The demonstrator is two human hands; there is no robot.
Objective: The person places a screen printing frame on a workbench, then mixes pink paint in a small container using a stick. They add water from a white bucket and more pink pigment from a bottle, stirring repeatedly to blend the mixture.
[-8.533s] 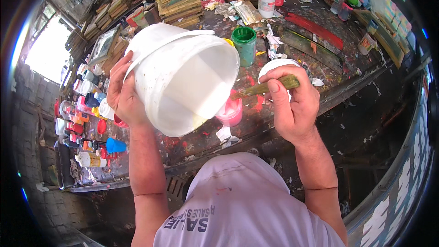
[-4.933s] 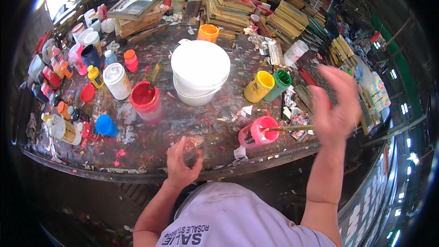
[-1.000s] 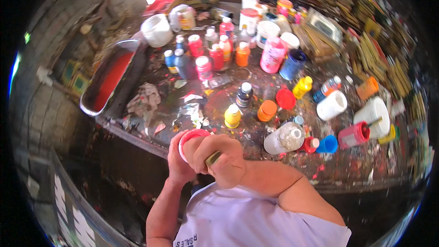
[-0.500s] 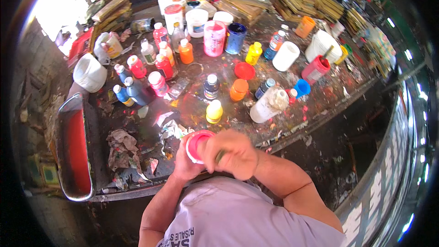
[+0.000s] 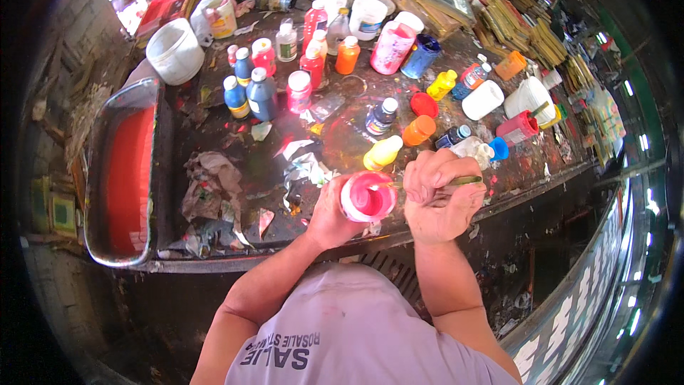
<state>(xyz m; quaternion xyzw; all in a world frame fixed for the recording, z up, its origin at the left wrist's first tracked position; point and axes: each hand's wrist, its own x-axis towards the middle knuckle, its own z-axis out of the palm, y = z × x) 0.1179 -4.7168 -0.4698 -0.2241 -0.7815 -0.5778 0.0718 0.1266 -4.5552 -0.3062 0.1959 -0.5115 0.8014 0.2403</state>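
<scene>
My left hand (image 5: 329, 215) is closed round a small pot (image 5: 369, 198) of bright pink paint, held upright near the table's front edge, its open mouth facing up. My right hand (image 5: 443, 201) grips a greenish wooden stick (image 5: 467, 180) just right of the pot, the stick's lower end reaching into the pot's mouth. A yellow bottle (image 5: 382, 153) stands just beyond the pot, and torn, crumpled paper (image 5: 210, 189) lies to the left of it.
A long metal trough (image 5: 91, 185) of red paint sits at the left, below a white bucket (image 5: 172, 53). Several paint bottles (image 5: 262, 96) and jars cover the table (image 5: 335, 232). Stacked wooden frames (image 5: 506, 25) line the back, and an orange jar (image 5: 419, 130) stands mid-table.
Earlier I held a white bucket and the stick. Since half a second ago my right hand has moved right off the pot's mouth, exposing the paint, and the pot has risen slightly rightward.
</scene>
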